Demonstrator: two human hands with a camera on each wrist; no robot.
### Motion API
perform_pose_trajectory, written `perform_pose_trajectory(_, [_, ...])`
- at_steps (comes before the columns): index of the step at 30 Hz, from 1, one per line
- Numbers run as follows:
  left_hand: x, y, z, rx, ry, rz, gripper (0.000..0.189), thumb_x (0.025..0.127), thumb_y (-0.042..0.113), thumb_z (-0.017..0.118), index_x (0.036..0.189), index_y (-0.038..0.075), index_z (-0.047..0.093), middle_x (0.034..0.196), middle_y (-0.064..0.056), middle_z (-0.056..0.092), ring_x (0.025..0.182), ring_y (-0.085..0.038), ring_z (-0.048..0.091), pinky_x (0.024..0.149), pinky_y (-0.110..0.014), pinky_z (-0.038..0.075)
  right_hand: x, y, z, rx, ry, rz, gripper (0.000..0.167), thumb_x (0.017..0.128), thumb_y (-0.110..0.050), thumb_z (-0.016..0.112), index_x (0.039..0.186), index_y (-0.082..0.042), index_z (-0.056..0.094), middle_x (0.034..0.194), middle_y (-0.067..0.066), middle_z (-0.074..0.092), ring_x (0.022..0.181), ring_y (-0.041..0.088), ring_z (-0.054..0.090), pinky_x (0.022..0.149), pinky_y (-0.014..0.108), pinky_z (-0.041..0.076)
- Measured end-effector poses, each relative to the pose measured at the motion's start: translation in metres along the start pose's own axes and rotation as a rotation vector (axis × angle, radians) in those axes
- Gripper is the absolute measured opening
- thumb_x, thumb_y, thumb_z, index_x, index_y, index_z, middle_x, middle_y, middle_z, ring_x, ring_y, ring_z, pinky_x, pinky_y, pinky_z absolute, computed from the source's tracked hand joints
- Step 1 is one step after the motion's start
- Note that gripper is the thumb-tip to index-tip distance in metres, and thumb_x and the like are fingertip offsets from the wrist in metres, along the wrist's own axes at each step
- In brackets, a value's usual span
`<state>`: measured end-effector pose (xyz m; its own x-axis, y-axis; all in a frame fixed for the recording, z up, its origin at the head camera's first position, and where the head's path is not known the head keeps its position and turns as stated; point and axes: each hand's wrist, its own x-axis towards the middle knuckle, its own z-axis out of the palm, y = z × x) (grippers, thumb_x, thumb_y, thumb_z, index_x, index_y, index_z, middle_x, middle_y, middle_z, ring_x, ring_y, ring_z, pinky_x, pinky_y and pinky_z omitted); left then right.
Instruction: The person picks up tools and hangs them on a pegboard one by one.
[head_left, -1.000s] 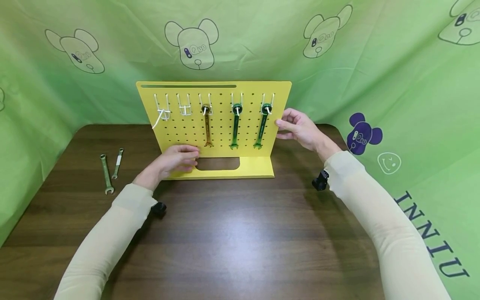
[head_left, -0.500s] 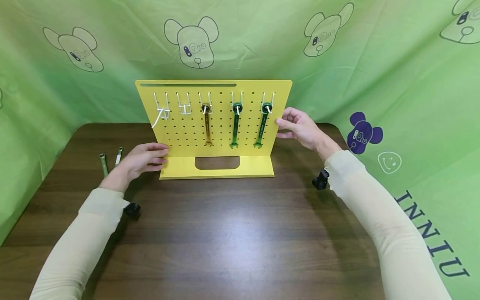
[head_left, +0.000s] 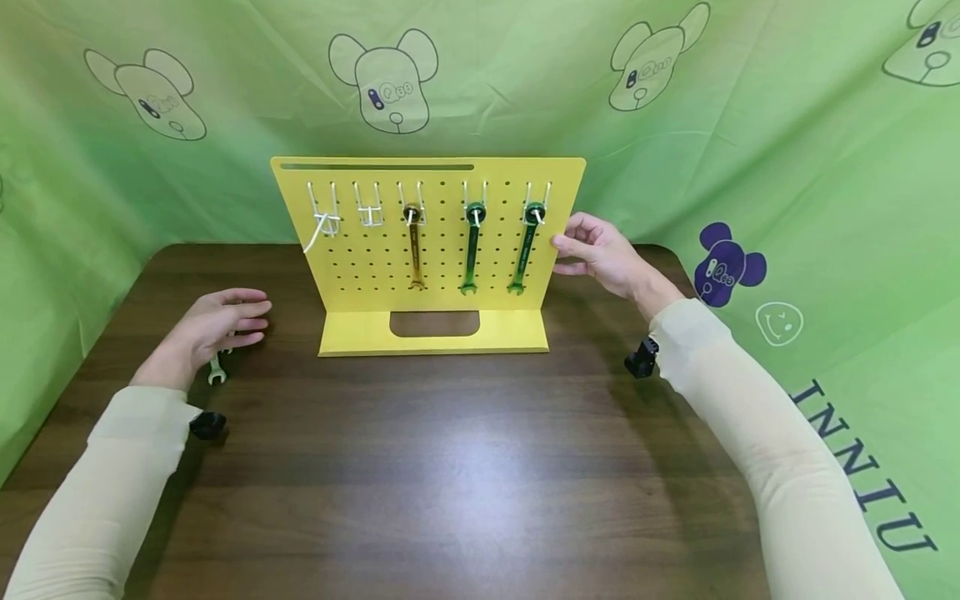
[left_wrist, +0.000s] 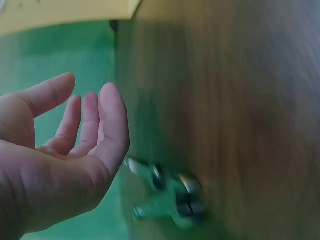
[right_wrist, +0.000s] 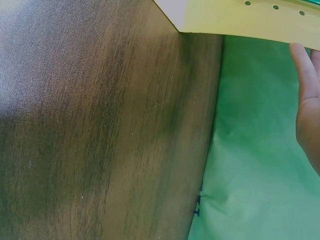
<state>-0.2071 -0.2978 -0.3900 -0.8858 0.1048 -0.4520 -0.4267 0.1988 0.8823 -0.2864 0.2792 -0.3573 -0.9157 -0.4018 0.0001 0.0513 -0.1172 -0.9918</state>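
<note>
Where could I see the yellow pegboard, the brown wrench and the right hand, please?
Yellow pegboard (head_left: pixel 452 257), head view: bare middle of its panel.
Brown wrench (head_left: pixel 416 252), head view: middle of its shaft.
Right hand (head_left: pixel 604 255), head view: middle of the hand.

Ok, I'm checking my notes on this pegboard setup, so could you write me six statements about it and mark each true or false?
1. Three hanging wrenches are on the yellow pegboard. True.
2. The left hand grips a wrench. False: it holds nothing.
3. The right hand touches the yellow pegboard's edge. True.
4. In the head view, the leftmost hook bears a wrench. False: no wrench hangs there.
5. In the head view, the left hand partly hides a table wrench. True.
6. All three hanging wrenches are green. False: two are green, one amber-brown.
</note>
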Motion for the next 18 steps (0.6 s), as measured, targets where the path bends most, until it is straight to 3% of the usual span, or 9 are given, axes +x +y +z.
perform_pose_trajectory(6, [-0.003, -0.013, -0.019, -0.051, 0.041, -0.026, 0.048, 0.1, 0.021, 0.067, 0.142, 0.016, 0.044, 0.098, 0.022, 0.067, 0.093, -0.003, 0.066, 0.087, -0.026, 0.058, 0.001, -0.001, 0.0, -0.008, 0.007, 0.005, 0.005, 0.099, -0.003, 0.065, 0.101, -0.007, 0.064, 0.102, 0.009, 0.067, 0.093, 0.022, 0.07, 0.087, 0.043, 0.059])
perform_pose_trajectory(9, [-0.003, -0.015, -0.022, -0.041, 0.056, -0.025, 0.058, 0.1, 0.021, 0.066, 0.15, 0.012, 0.038, 0.094, 0.023, 0.067, 0.091, -0.002, 0.066, 0.085, -0.025, 0.058, 0.002, -0.001, 0.0, -0.01, 0.008, 0.004, 0.004, 0.098, -0.003, 0.065, 0.101, -0.006, 0.064, 0.101, 0.009, 0.066, 0.093, 0.021, 0.07, 0.087, 0.043, 0.06])
perform_pose_trajectory(13, [-0.002, -0.018, -0.023, 0.086, 0.083, -0.013, 0.074, 0.101, 0.026, 0.065, 0.159, 0.004, 0.025, 0.096, 0.023, 0.063, 0.089, -0.002, 0.064, 0.084, -0.025, 0.059, 0.002, -0.002, 0.001, 0.005, 0.013, 0.003, 0.005, 0.099, -0.001, 0.064, 0.1, -0.006, 0.064, 0.099, 0.009, 0.066, 0.092, 0.021, 0.07, 0.086, 0.043, 0.06])
perform_pose_trajectory(18, [0.001, -0.022, -0.023, 0.264, 0.131, -0.05, 0.077, 0.1, 0.032, 0.066, 0.159, 0.003, 0.026, 0.11, 0.004, 0.053, 0.083, -0.007, 0.058, 0.077, -0.025, 0.06, 0.001, -0.001, 0.001, 0.006, 0.017, 0.006, 0.006, 0.099, -0.001, 0.064, 0.099, -0.007, 0.064, 0.099, 0.009, 0.066, 0.092, 0.021, 0.07, 0.086, 0.043, 0.06])
